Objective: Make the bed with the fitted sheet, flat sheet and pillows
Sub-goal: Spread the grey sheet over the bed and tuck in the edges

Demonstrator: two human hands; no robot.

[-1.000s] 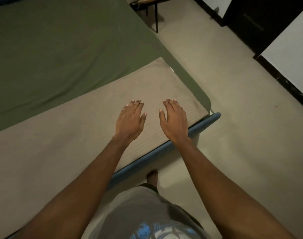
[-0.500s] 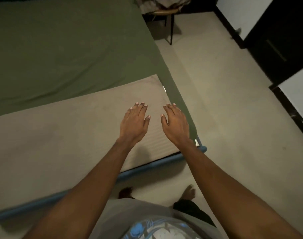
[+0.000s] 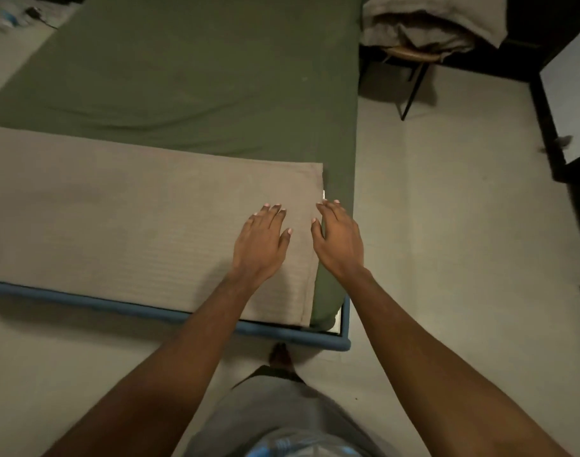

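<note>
A green fitted sheet [image 3: 196, 74] covers the mattress on a blue bed frame [image 3: 84, 303]. Across the near end lies a folded beige flat sheet [image 3: 117, 219], its right edge close to the mattress side. My left hand [image 3: 260, 245] rests flat on the beige sheet with straight fingers. My right hand [image 3: 338, 240] lies flat over the sheet's right edge, fingers straight, partly on the green sheet. Pale bedding, perhaps pillows, [image 3: 424, 21] is piled on a chair at the top right.
A wooden chair with black legs [image 3: 410, 80] stands right of the bed. Dark furniture [image 3: 566, 153] lines the right wall. Small items [image 3: 8, 19] lie on the floor at the top left. My bare foot [image 3: 280, 356] stands by the frame's corner.
The view has swung so the bed now lies square in front of me. Both hands have slid right along the beige sheet, the right one reaching its edge.
</note>
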